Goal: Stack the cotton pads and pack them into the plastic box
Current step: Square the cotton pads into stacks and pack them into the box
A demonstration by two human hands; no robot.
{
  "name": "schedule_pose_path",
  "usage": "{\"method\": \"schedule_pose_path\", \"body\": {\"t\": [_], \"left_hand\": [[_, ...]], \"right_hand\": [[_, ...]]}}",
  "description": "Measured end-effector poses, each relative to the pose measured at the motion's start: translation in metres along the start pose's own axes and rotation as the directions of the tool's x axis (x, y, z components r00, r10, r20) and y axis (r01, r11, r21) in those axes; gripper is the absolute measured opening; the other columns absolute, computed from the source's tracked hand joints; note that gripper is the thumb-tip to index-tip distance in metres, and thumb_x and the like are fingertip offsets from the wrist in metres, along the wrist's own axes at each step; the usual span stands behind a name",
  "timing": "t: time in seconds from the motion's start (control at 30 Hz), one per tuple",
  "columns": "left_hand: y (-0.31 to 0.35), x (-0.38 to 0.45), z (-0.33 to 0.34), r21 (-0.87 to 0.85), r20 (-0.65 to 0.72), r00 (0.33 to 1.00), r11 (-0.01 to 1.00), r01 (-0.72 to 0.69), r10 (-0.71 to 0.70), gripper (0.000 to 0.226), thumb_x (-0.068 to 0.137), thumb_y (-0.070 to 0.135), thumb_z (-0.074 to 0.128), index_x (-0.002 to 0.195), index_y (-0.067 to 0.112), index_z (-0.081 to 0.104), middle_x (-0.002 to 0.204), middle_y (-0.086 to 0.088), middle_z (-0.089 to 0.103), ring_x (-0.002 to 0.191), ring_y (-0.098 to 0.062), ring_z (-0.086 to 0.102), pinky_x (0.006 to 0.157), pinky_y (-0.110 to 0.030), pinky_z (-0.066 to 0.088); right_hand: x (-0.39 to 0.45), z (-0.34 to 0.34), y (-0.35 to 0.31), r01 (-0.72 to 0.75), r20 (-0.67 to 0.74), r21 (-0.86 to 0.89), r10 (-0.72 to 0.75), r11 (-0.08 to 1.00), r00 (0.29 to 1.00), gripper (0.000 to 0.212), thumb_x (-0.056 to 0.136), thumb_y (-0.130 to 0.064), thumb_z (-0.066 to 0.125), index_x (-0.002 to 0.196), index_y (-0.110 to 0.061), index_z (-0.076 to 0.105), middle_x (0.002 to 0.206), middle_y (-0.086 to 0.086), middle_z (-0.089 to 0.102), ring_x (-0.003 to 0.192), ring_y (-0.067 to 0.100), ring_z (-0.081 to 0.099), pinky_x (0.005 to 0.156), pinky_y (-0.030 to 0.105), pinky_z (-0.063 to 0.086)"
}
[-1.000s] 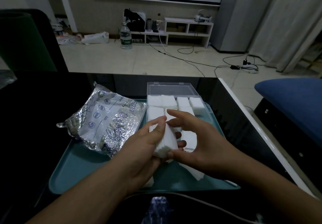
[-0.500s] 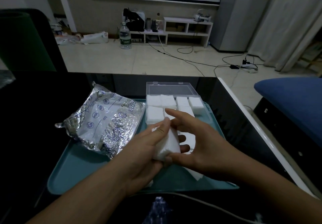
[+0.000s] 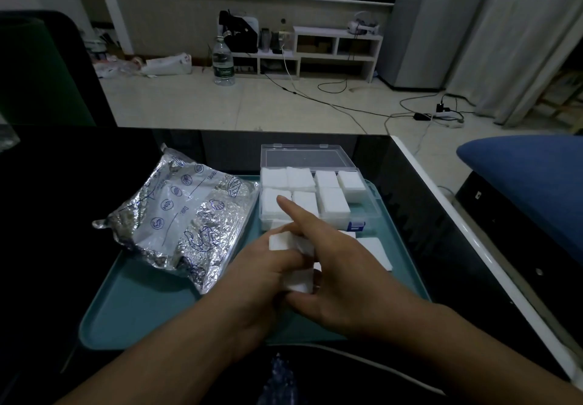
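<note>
Teal tray (image 3: 132, 319), smooth with a raised rounded rim, sits on a glossy black table (image 3: 63, 183). Left half of tray: crumpled silver foil bag (image 3: 179, 215) with blue printed icons, lying flat, its right edge just beside the plastic box (image 3: 372, 202). Box is clear, rectangular, hinged lid open and lying back toward the far table edge; it sits at the tray's far right and holds white stacks of square cotton pads in rows, soft matte surface. Both hands meet at tray centre, just in front of the box, blocking its near-left corner. Left hand (image 3: 252, 278) grips a small stack of cotton pads (image 3: 298, 281), fingers curled round it; a pad corner shows above the knuckles. Right hand (image 3: 340, 278) closes on the same stack from the right, thumb at its lower edge, index finger extended straight toward the box over the near-left pads. Loose flat pads (image 3: 375, 251) lie on the tray right of the hands, partly hidden by the right hand. Beyond the table: tiled floor, water bottle (image 3: 223, 60), white low shelf (image 3: 337, 51), trailing cables. Blue cushion (image 3: 530, 183) at right.
</note>
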State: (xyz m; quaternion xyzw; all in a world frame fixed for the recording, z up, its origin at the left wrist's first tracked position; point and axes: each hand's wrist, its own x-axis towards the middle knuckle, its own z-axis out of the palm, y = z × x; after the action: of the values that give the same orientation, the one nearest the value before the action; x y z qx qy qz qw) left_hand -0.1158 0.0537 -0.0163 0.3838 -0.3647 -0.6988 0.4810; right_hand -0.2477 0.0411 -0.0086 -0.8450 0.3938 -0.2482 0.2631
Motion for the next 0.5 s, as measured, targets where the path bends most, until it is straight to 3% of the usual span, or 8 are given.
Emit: {"method": "schedule_pose_path", "body": {"t": [0.1,0.2,0.3,0.4,0.43,0.5], "left_hand": [[0.0,-0.001,0.001,-0.023,-0.015,1.0,1.0,0.014,-0.014,0.022,0.088,-0.003,0.055,0.102,0.005,0.068,0.101,-0.022,0.07,0.09,-0.029,0.066,0.064,-0.028,0.054],[0.001,-0.002,0.004,-0.03,-0.039,0.999,0.999,0.01,-0.011,0.028,0.091,0.003,0.057,0.118,0.008,0.062,0.112,-0.022,0.069,0.097,-0.03,0.07,0.066,-0.03,0.056],[0.006,-0.002,0.002,-0.12,-0.151,0.988,0.992,0.024,-0.042,0.035,0.092,0.003,0.058,0.122,0.021,0.059,0.098,-0.019,0.073,0.071,-0.023,0.069,0.051,-0.029,0.054],[0.013,-0.001,-0.001,-0.157,-0.184,0.979,0.986,0.056,-0.085,0.023,0.092,0.004,0.057,0.112,0.013,0.061,0.079,-0.013,0.07,0.052,-0.02,0.058,0.045,-0.027,0.05],[0.015,-0.001,-0.001,-0.162,-0.178,0.98,0.985,0.065,-0.094,0.017,0.091,0.004,0.057,0.106,0.01,0.062,0.076,-0.012,0.069,0.05,-0.02,0.056,0.045,-0.027,0.049],[0.017,-0.002,0.0,-0.154,-0.167,0.98,0.985,0.081,-0.107,0.011,0.088,0.008,0.061,0.098,0.009,0.063,0.074,-0.012,0.068,0.05,-0.02,0.055,0.046,-0.027,0.049]], "right_hand": [[-0.001,0.001,-0.002,0.01,-0.022,-0.059,-0.012,0.998,1.0,0.096,0.079,-0.025,0.074,0.154,-0.033,0.013,0.139,-0.008,0.047,0.121,0.007,0.048,0.099,0.03,0.045],[-0.002,-0.005,-0.009,-0.029,0.016,0.001,0.029,1.0,0.999,0.1,0.079,-0.028,0.077,0.154,-0.036,0.012,0.138,-0.014,0.048,0.121,0.002,0.049,0.099,0.025,0.046],[-0.002,-0.034,-0.003,-0.181,0.06,0.063,0.177,0.982,0.982,0.085,0.078,-0.042,0.075,0.148,-0.041,0.027,0.125,-0.024,0.054,0.112,-0.01,0.052,0.096,0.015,0.045],[-0.003,-0.067,0.024,-0.331,0.09,-0.121,0.343,0.936,0.935,0.034,0.088,-0.037,0.065,0.121,-0.031,0.06,0.108,-0.015,0.065,0.096,-0.005,0.06,0.094,0.025,0.052],[-0.004,-0.072,0.035,-0.387,0.099,-0.237,0.418,0.891,0.903,0.026,0.09,-0.032,0.063,0.116,-0.029,0.063,0.108,-0.013,0.066,0.096,-0.003,0.061,0.093,0.025,0.051],[-0.005,-0.073,0.051,-0.449,0.098,-0.436,0.536,0.78,0.838,0.029,0.092,-0.025,0.063,0.121,-0.028,0.062,0.119,-0.009,0.063,0.106,0.005,0.058,0.096,0.024,0.047]]}}
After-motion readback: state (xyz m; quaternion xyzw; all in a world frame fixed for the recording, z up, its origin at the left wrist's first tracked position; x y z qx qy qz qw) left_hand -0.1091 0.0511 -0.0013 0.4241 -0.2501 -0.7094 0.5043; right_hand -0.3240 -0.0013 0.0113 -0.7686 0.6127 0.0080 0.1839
